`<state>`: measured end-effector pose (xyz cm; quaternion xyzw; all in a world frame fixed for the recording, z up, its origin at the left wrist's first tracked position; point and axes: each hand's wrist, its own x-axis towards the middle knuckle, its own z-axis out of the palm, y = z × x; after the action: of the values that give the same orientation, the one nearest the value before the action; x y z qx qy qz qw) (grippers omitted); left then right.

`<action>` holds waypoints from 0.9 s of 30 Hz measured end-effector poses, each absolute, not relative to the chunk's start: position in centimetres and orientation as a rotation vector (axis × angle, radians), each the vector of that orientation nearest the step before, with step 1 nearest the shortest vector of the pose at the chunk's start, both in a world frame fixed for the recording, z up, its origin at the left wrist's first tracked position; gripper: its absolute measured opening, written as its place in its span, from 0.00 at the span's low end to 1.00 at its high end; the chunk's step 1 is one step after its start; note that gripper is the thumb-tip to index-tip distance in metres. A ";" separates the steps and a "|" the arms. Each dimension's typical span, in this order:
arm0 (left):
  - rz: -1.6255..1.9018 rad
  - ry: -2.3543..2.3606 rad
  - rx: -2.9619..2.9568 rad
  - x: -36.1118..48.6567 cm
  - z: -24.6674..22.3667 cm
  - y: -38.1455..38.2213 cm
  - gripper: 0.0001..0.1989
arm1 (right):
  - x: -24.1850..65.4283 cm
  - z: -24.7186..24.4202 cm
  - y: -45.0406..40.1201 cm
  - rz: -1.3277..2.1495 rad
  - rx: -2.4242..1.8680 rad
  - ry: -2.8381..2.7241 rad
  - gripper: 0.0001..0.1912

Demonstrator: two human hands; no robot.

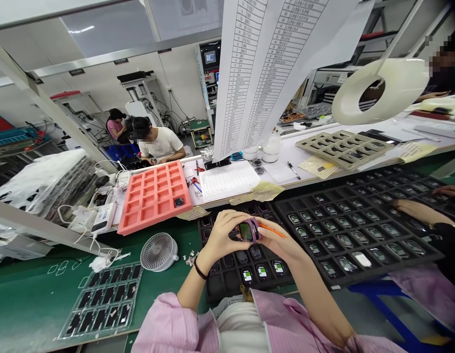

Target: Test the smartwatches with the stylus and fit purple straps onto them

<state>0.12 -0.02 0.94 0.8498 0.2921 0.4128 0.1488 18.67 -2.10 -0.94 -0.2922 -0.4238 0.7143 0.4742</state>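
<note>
A small purple-framed smartwatch body (pixel 248 231) with a dark, greenish screen is held up between my two hands, above a black foam tray (pixel 227 287). My left hand (pixel 224 234) grips its left side, thumb below and fingers above. From the right, the fingers of my right hand (pixel 276 239) close on the other side of it. A thin orange stick-like tool (pixel 272 231) lies along my right hand; its exact kind cannot be made out. In the tray below sit several watch units, some with lit green-and-white screens (pixel 262 271).
Left of me are a small round fan (pixel 158 252) and a clear blister tray (pixel 102 299) of black parts. A pink tray (pixel 154 196) rests on the raised shelf. At right, a co-worker's hand (pixel 414 211) reaches over another black tray (pixel 345 245). Printed sheets (pixel 264 63) hang ahead.
</note>
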 end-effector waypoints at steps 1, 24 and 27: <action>1.196 0.841 2.444 0.1 0.9 0.0 0.25 | 18.6 -0.8 -2.1 1.748 -0.706 -1.015 0.18; 1.394 0.822 2.374 1.0 1.4 -0.6 0.26 | 17.7 1.3 -2.6 1.354 -0.773 -1.279 0.22; 1.399 0.827 2.324 0.8 1.7 -0.9 0.26 | 18.4 1.5 -2.6 1.173 -0.747 -1.219 0.20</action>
<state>0.78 -0.89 1.68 0.8098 0.2884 0.4877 0.1523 18.44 -2.60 1.47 -0.3227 -0.5264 0.5062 0.6021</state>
